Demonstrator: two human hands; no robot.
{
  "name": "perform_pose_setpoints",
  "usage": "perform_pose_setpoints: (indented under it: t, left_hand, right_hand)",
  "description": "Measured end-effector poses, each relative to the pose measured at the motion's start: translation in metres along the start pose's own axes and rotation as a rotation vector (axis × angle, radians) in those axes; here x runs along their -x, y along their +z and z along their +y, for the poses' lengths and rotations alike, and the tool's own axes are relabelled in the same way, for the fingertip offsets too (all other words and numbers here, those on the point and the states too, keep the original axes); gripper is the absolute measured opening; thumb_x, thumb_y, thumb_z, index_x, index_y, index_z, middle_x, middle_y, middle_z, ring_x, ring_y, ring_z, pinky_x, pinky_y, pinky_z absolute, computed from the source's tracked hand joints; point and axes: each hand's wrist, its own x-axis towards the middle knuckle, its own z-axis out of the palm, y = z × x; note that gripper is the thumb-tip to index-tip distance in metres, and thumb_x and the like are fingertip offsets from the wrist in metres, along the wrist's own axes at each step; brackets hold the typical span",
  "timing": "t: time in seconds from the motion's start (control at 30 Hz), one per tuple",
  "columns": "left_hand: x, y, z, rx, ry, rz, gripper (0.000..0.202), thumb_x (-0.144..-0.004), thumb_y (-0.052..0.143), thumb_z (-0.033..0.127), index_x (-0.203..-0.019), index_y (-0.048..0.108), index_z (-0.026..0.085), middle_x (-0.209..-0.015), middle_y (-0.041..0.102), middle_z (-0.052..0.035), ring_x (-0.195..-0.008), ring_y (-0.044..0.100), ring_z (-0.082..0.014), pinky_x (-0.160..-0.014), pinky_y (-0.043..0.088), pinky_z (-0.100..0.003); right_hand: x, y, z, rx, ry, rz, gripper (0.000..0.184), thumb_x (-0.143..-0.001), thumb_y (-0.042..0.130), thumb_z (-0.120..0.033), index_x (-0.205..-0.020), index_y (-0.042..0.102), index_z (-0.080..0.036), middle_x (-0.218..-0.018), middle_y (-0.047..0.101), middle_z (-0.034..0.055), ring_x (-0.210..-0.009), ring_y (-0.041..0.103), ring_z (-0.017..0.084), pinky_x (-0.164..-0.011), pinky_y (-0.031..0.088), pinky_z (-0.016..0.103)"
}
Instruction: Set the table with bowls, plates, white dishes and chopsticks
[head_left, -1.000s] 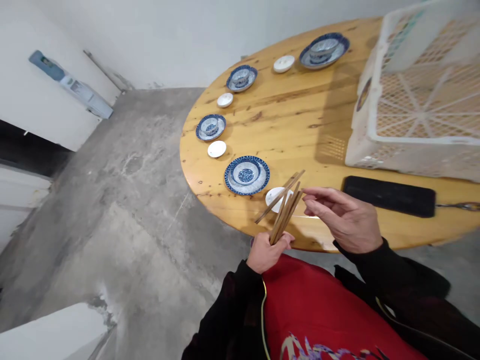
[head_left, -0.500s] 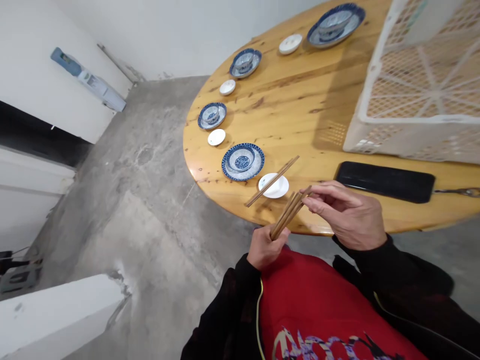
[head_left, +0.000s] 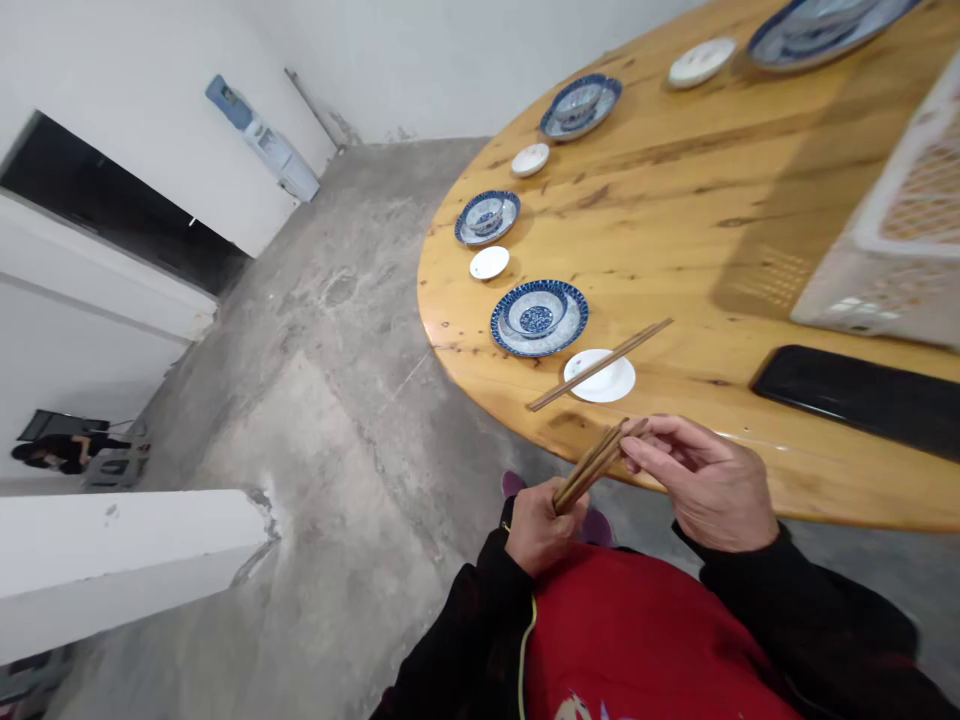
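Note:
My left hand [head_left: 541, 525] is closed around the lower ends of a bundle of wooden chopsticks [head_left: 589, 470], just off the table's near edge. At the bundle's upper end my right hand [head_left: 705, 482] pinches chopstick tips between thumb and fingers; how many it grips I cannot tell. Beyond the hands, a pair of chopsticks [head_left: 637, 340] lies slantwise across a small white saucer [head_left: 616, 384]. Left of that saucer sits a blue-and-white plate [head_left: 504, 333] with a bowl [head_left: 536, 318] on it.
Along the wooden table's [head_left: 645, 220] curved edge stand more plates with bowls and white saucers [head_left: 490, 263]. A black phone [head_left: 862, 400] lies at the right, near a white plastic crate [head_left: 862, 285]. A water dispenser [head_left: 274, 150] stands by the wall; a person [head_left: 64, 450] sits far left.
The view has swung left, so table and dishes appear farther right. My right hand stays at the tips of the bundle in my left hand. The chopsticks on the saucer have not moved.

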Motion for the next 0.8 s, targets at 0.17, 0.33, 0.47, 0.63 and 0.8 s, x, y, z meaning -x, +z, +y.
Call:
perform_pose_setpoints:
  t: [0.17,0.33,0.47,0.63,0.8]
  left_hand:
    - [-0.002,-0.015,-0.003,-0.041,-0.028,0.002,0.028,-0.092,0.054,0.038,-0.071,0.052,0.019,-0.061,0.048,0.0042,-0.058,0.041,-0.0098,-0.058,0.033,-0.023]
    - [-0.004,-0.062,-0.017,-0.037,-0.015,0.037,0.033,-0.092,0.052,0.043,-0.069,0.047,0.02,-0.061,0.043,0.0043,-0.059,0.037,-0.0102,-0.058,0.03,-0.025]
    - [-0.008,-0.117,-0.034,-0.024,-0.05,0.012,0.037,-0.09,0.056,0.05,-0.07,0.049,0.02,-0.063,0.043,0.0044,-0.062,0.039,-0.0108,-0.06,0.031,-0.025]
    - [-0.023,-0.181,-0.063,0.016,-0.046,-0.024,0.042,-0.089,0.058,0.057,-0.075,0.056,0.018,-0.066,0.046,0.0042,-0.064,0.041,-0.0111,-0.062,0.033,-0.024]
    - [-0.033,-0.231,-0.106,0.083,-0.075,0.028,0.046,-0.089,0.057,0.059,-0.068,0.053,0.018,-0.06,0.043,0.0044,-0.059,0.039,-0.0102,-0.059,0.031,-0.025]
  right_hand:
    - [-0.005,0.014,0.009,0.044,-0.021,-0.033,0.029,-0.077,0.087,-0.049,-0.085,0.078,-0.022,-0.064,0.063,0.0007,-0.055,0.06,0.014,-0.053,0.056,0.025]
    - [-0.006,0.06,0.027,0.105,0.006,-0.168,0.035,-0.078,0.084,-0.054,-0.081,0.076,-0.02,-0.066,0.064,0.0017,-0.057,0.063,0.016,-0.055,0.058,0.026]
    - [-0.017,0.113,0.032,0.173,-0.038,-0.175,0.038,-0.08,0.082,-0.057,-0.074,0.074,-0.02,-0.062,0.063,0.0017,-0.054,0.062,0.016,-0.053,0.057,0.026]
    - [-0.048,0.172,0.017,0.236,-0.112,-0.121,0.035,-0.078,0.085,-0.052,-0.068,0.073,-0.022,-0.061,0.065,0.0031,-0.053,0.061,0.015,-0.05,0.052,0.027]
    - [-0.088,0.215,-0.008,0.01,-0.226,0.2,0.037,-0.057,0.099,-0.045,-0.069,0.076,-0.02,-0.067,0.07,0.0037,-0.049,0.06,0.014,-0.046,0.052,0.027]
